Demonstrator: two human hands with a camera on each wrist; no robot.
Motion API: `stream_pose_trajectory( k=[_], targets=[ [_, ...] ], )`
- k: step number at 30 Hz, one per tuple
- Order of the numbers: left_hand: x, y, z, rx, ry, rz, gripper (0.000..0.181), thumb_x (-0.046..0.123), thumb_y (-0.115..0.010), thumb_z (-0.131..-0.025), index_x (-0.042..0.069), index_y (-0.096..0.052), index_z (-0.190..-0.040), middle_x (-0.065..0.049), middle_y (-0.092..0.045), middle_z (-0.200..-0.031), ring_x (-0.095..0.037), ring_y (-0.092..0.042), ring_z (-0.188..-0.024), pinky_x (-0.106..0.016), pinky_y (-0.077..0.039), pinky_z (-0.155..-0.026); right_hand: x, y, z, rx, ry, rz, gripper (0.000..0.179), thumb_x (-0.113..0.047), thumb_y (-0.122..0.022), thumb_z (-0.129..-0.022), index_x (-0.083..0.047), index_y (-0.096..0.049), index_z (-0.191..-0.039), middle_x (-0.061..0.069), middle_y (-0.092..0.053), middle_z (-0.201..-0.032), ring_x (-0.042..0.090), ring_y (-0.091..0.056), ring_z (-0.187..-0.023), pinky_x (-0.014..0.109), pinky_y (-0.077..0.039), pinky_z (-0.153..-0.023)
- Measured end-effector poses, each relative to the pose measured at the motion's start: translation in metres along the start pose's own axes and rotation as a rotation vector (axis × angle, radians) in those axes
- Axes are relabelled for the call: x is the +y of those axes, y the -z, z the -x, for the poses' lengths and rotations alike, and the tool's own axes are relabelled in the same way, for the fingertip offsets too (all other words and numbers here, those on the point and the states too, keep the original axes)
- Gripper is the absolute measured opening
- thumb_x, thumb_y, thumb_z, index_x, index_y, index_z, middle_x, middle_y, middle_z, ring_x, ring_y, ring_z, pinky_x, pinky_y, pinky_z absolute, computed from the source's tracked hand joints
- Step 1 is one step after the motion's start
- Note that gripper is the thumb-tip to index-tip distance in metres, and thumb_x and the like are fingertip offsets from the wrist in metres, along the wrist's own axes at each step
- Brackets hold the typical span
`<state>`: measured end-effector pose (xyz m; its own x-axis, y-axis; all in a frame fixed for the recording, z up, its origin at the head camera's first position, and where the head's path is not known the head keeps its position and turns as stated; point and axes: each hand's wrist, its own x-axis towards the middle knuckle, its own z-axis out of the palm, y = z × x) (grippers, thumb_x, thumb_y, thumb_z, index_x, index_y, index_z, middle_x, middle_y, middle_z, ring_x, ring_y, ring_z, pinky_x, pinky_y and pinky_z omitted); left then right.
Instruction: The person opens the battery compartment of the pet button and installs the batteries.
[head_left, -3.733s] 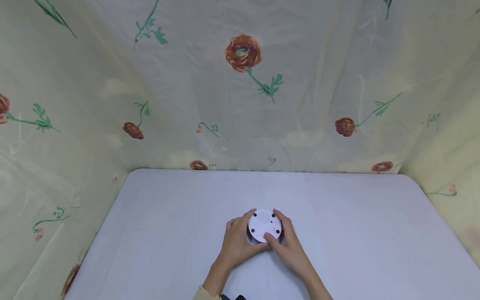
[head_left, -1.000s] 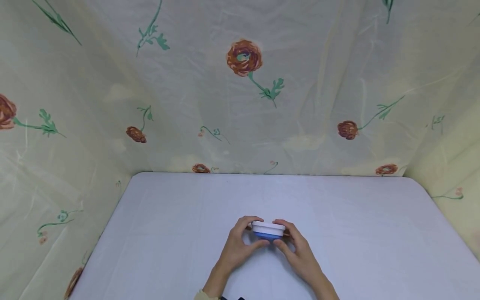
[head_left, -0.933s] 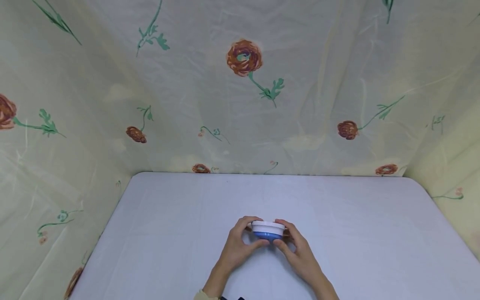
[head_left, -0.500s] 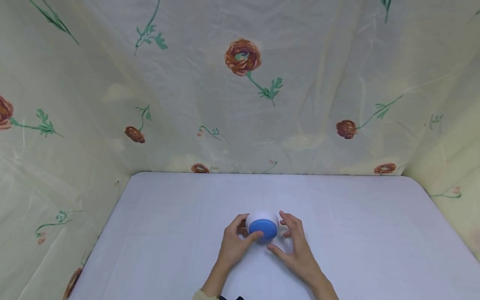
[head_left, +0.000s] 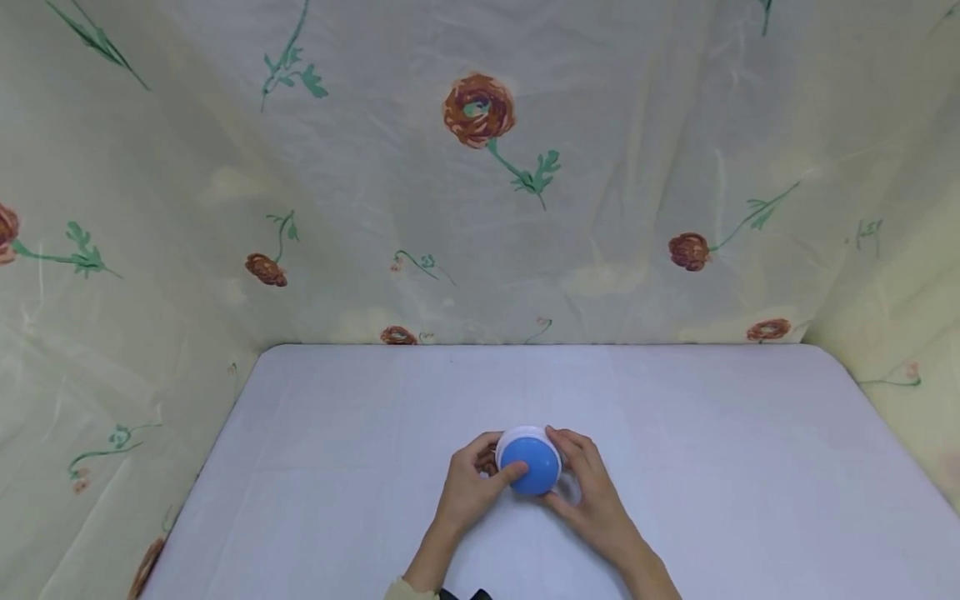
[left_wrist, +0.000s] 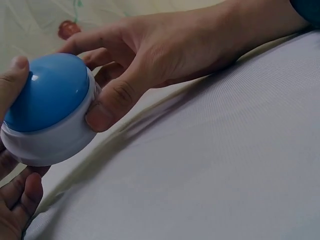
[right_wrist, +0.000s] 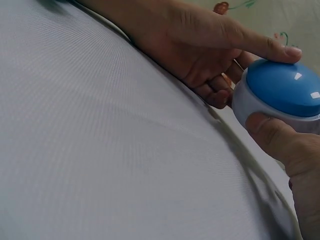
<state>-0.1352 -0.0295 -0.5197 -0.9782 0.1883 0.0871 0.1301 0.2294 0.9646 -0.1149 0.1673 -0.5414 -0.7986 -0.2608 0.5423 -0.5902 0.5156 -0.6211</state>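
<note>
Both hands hold a round buzzer button [head_left: 538,468] with a glossy blue dome and a white base, tilted dome toward the head camera. My left hand [head_left: 467,490] has its thumb lying on the blue dome and its fingers round the left side of the base. Gripping the right side is my right hand [head_left: 594,502], its thumb at the lower rim and index finger at the upper rim. In the right wrist view the right thumb [right_wrist: 272,135] presses the white base [right_wrist: 244,105], and the left thumb [right_wrist: 280,51] touches the dome. The button's underside is hidden.
A white-covered table [head_left: 360,433] with rounded far corners lies below the hands. Flower-printed cloth [head_left: 600,167] hangs behind it and along both sides. A small black object [head_left: 480,594] shows at the bottom edge beside the left sleeve [head_left: 408,590].
Earlier the underside with small holes and dark feet faced up. The button has been turned over, dome now toward the camera. The right hand was apart half a second ago and grips it again.
</note>
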Motion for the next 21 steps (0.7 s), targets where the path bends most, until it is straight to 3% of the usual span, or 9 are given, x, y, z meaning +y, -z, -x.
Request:
stream_pose_trajectory(
  k=[3,6,12,16,21],
  targets=[
    [-0.012,-0.002,-0.004,-0.004,-0.015,0.005,0.043,0.022,-0.074,-0.082,0.015,-0.06,-0.121,-0.005,-0.07,-0.102,-0.002,-0.056,-0.073,-0.017,-0.045,-0.065,0.001,-0.001,-0.001,0.006,0.023,-0.012,0.09,-0.011,-0.085,-0.065,-0.007,-0.04,-0.142,0.009,-0.046,-0.132,0.012,-0.042,-0.124,0.011,-0.033,-0.102],
    [-0.017,-0.002,-0.005,-0.027,-0.069,-0.006,0.053,0.024,-0.073,-0.083,0.019,-0.052,-0.131,-0.005,-0.069,-0.101,-0.003,-0.058,-0.076,-0.018,-0.045,-0.065,-0.001,-0.001,-0.001,0.005,0.019,-0.029,0.088,-0.016,-0.085,-0.066,-0.006,-0.041,-0.141,0.008,-0.049,-0.131,0.012,-0.044,-0.12,0.011,-0.032,-0.101],
    [-0.019,-0.001,-0.002,-0.107,-0.189,-0.076,0.074,0.033,-0.075,-0.08,0.025,-0.037,-0.143,0.002,-0.063,-0.113,-0.004,-0.058,-0.083,-0.02,-0.048,-0.071,-0.017,0.005,-0.004,0.003,-0.162,-0.029,0.085,-0.017,-0.083,-0.07,-0.009,-0.039,-0.142,0.005,-0.053,-0.13,0.009,-0.052,-0.105,0.025,-0.046,-0.084],
    [-0.02,-0.002,-0.003,-0.118,-0.248,-0.137,0.081,0.041,-0.076,-0.077,0.024,-0.035,-0.145,0.005,-0.057,-0.124,-0.004,-0.052,-0.082,-0.019,-0.046,-0.071,-0.03,0.013,-0.009,-0.005,-0.257,-0.056,0.08,-0.013,-0.082,-0.071,-0.005,-0.04,-0.14,0.009,-0.054,-0.134,0.018,-0.058,-0.101,0.035,-0.049,-0.085],
    [-0.024,-0.004,-0.004,-0.108,-0.275,-0.217,0.087,0.048,-0.075,-0.075,0.027,-0.031,-0.147,0.007,-0.055,-0.125,-0.004,-0.051,-0.088,-0.019,-0.046,-0.075,-0.019,0.011,-0.005,-0.024,-0.325,-0.06,0.078,-0.02,-0.08,-0.074,-0.014,-0.039,-0.14,0.004,-0.055,-0.135,0.016,-0.061,-0.099,0.04,-0.045,-0.091]
  ],
)
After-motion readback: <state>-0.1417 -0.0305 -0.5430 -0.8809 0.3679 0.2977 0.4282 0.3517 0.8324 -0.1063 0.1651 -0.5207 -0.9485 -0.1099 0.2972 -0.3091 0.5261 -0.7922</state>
